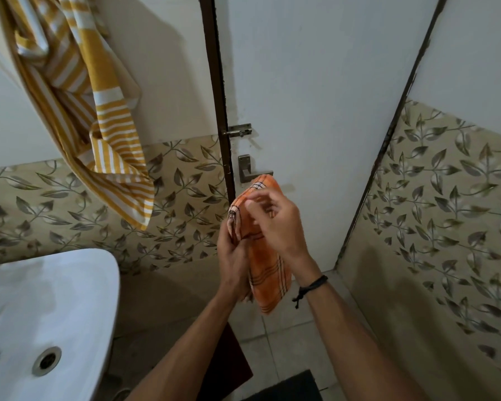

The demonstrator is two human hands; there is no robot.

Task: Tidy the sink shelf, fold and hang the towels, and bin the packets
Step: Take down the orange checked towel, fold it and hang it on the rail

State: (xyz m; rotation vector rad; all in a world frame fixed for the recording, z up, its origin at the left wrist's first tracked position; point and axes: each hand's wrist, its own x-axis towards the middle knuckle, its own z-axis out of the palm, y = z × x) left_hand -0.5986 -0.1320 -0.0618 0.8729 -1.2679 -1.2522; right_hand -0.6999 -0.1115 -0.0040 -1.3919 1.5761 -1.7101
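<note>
We hold a small orange checked towel (pixel 268 273) up in front of the white door (pixel 315 96), both hands meeting on it at about the height of the door handle (pixel 248 170). Our left hand (pixel 233 257) grips the cloth from the left side, its fingers wrapped around the bunched fabric and closed on it, the palm turned inward so that the fingertips themselves are hidden behind the towel. Our right hand (pixel 275 224) lies over the top of the cloth, fingers bent and held close together, the thumb and forefinger pinching the upper folded edge; that hand is a little blurred, so we cannot tell exactly how the other fingers sit. The towel's lower end hangs loose below both hands, between our wrists. A dark cord bracelet (pixel 311 286) circles our right wrist. Up to the left a yellow and white striped towel (pixel 99 117) hangs draped against the wall, well apart from our hands. The white sink (pixel 70 299) sits at the lower left, beside the leaf-patterned tiles (pixel 180 215).
</note>
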